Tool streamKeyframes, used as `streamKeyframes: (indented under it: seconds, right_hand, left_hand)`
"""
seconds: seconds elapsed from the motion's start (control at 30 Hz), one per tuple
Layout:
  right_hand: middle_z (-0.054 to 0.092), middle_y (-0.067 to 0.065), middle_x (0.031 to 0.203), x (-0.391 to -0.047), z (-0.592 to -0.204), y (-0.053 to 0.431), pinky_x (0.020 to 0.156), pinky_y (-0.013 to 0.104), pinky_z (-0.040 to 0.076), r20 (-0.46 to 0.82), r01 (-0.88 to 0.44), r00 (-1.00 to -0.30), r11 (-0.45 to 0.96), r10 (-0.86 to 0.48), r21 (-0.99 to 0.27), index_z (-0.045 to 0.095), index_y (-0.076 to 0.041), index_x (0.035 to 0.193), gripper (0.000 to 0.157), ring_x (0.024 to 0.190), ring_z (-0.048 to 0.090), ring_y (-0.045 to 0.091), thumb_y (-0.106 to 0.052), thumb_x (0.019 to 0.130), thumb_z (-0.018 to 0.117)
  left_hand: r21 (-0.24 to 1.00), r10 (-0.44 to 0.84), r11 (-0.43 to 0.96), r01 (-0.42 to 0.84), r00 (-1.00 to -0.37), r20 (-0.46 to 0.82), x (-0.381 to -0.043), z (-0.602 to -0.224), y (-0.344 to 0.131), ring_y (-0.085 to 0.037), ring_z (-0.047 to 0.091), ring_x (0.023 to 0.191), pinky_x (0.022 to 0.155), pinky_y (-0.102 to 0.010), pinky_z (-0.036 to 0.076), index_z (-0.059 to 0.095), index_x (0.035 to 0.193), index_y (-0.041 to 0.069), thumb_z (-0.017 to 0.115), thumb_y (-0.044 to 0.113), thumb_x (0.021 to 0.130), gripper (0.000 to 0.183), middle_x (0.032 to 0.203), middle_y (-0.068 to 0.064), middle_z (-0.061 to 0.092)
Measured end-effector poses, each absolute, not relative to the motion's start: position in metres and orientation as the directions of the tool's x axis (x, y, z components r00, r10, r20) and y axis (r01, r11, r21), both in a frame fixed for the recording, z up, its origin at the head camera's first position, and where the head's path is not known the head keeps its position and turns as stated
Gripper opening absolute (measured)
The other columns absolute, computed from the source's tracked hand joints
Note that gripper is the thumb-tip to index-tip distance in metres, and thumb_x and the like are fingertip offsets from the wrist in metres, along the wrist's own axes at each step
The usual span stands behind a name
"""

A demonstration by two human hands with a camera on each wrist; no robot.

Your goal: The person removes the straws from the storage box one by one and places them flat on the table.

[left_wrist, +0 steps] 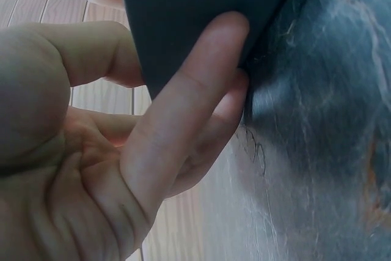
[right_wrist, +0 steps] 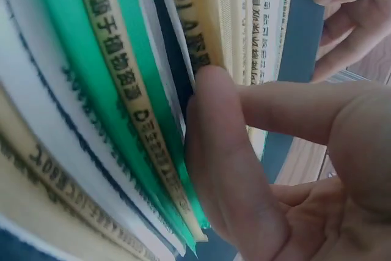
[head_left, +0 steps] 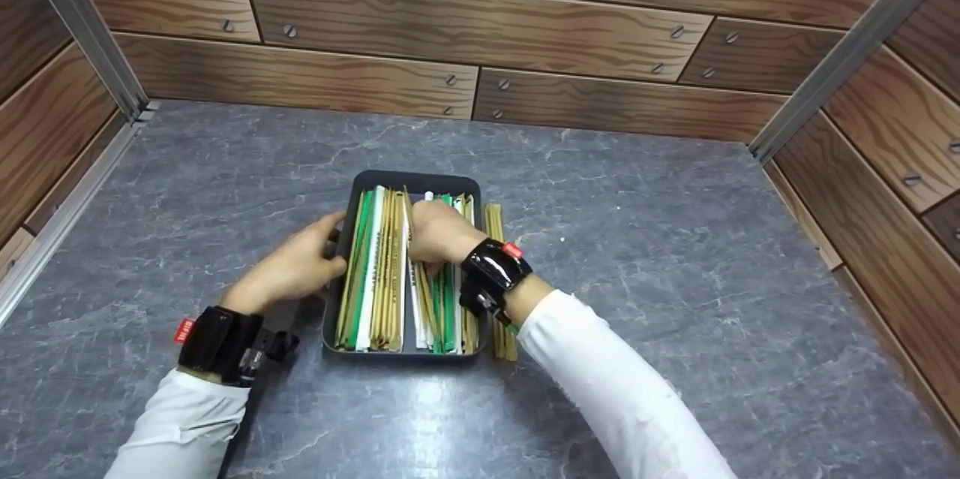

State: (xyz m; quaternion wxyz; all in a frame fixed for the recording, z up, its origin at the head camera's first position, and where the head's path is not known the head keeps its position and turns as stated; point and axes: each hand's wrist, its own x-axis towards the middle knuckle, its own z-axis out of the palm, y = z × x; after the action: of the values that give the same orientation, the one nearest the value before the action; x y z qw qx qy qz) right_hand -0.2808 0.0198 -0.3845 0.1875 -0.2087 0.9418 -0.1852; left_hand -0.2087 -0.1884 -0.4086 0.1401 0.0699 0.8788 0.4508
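A dark grey tray (head_left: 409, 356) holds rows of slim paper-wrapped straws, tan, green and white, with a gap along its middle. My left hand (head_left: 296, 265) rests against the tray's left side; in the left wrist view its extended fingers (left_wrist: 183, 114) touch the outer wall. My right hand (head_left: 442, 231) reaches down into the tray among the straws. In the right wrist view its thumb and finger (right_wrist: 214, 139) come together at a tan wrapped straw (right_wrist: 189, 10), partly hidden by the fingertip. Beside them stand green and white wrapped straws (right_wrist: 67, 47).
Several tan wrapped straws (head_left: 506, 347) lie on the grey marbled table (head_left: 652, 261), just right of the tray. Wood-patterned walls (head_left: 375, 13) with metal corner posts enclose the back and both sides.
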Motion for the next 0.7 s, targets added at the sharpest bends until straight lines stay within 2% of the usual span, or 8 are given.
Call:
streamKeyframes:
  seconds: [0.17,0.23,0.33,0.5,0.7]
  right_hand:
    - [0.069,0.011,0.059,-0.277,-0.379,0.03,0.041,0.023,0.053,-0.246,-0.311,-0.841,0.803,-0.482,-0.508,0.054,-0.012,0.063,0.026,0.059,0.074,0.026,0.005,0.083,0.058]
    - [0.069,0.01,0.06,-0.274,-0.377,0.034,0.045,0.025,0.057,-0.224,-0.313,-0.841,0.782,-0.492,-0.539,0.055,-0.012,0.066,0.026,0.061,0.075,0.028,0.001,0.088,0.061]
    - [0.071,0.01,0.07,-0.27,-0.374,0.041,0.055,0.032,0.064,-0.217,-0.27,-0.844,0.738,-0.491,-0.619,0.058,-0.008,0.073,0.024,0.06,0.075,0.026,-0.006,0.094,0.069]
    - [0.071,0.011,0.09,-0.264,-0.37,0.055,0.067,0.04,0.066,-0.193,-0.161,-0.851,0.593,-0.488,-0.789,0.066,0.001,0.096,0.011,0.06,0.07,0.018,-0.007,0.096,0.073]
    - [0.072,0.022,0.099,-0.258,-0.361,0.083,0.066,0.036,0.067,-0.007,-0.132,-0.898,0.284,-0.44,-0.95,0.063,0.009,0.128,0.032,0.074,0.071,0.027,-0.002,0.098,0.067]
  left_hand:
    - [0.808,0.253,0.589,-0.004,-0.949,-0.188,-0.208,-0.409,-0.188,-0.034,0.07,0.092,0.066,-0.036,0.065,0.011,0.164,-0.003,0.055,-0.003,0.096,0.081,0.145,-0.042,0.046]
    - [0.805,0.256,0.593,0.004,-0.949,-0.184,-0.209,-0.409,-0.189,-0.036,0.07,0.094,0.066,-0.036,0.065,0.011,0.164,-0.004,0.055,-0.003,0.096,0.081,0.145,-0.042,0.045]
    - [0.801,0.262,0.598,0.018,-0.949,-0.174,-0.209,-0.409,-0.189,-0.039,0.069,0.097,0.066,-0.037,0.065,0.012,0.163,-0.006,0.055,-0.003,0.096,0.08,0.145,-0.042,0.045]
    - [0.793,0.266,0.608,0.042,-0.952,-0.154,-0.209,-0.409,-0.189,-0.038,0.069,0.096,0.065,-0.036,0.065,0.014,0.162,-0.008,0.054,-0.003,0.095,0.079,0.143,-0.042,0.047]
    - [0.792,0.265,0.61,0.033,-0.95,-0.164,-0.209,-0.408,-0.189,-0.037,0.069,0.097,0.066,-0.037,0.065,0.012,0.163,-0.007,0.056,-0.002,0.096,0.08,0.144,-0.041,0.047]
